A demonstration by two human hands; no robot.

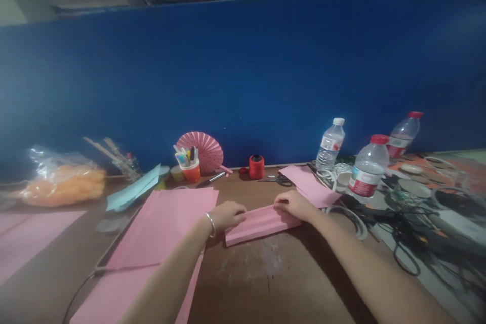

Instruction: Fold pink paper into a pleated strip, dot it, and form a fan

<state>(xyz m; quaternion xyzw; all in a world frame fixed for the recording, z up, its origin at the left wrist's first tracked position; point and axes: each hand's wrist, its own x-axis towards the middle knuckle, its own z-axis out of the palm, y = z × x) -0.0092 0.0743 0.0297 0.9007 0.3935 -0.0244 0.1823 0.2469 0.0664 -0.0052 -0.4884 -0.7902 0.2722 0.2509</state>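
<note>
A strip of pink paper (261, 225) with lengthwise creases lies on the brown table, slightly tilted. My left hand (228, 215), with a silver bangle at the wrist, has its fingers closed at the strip's left end. On the far edge near the right end, my right hand (294, 204) pinches the paper between thumb and fingers. Left of my left hand is a stack of pink paper sheets (152, 233). Another pink sheet (309, 186) lies beyond my right hand. A pleated pink paper fan (203, 151) leans against the blue partition.
A cup of markers (191, 168), a red container (256, 167) and scissors (279, 179) stand or lie at the back. Several bottles, including a red-capped one (367, 169), cables (408, 243) and clutter cover the right. A plastic bag with orange contents (63, 182) is at left.
</note>
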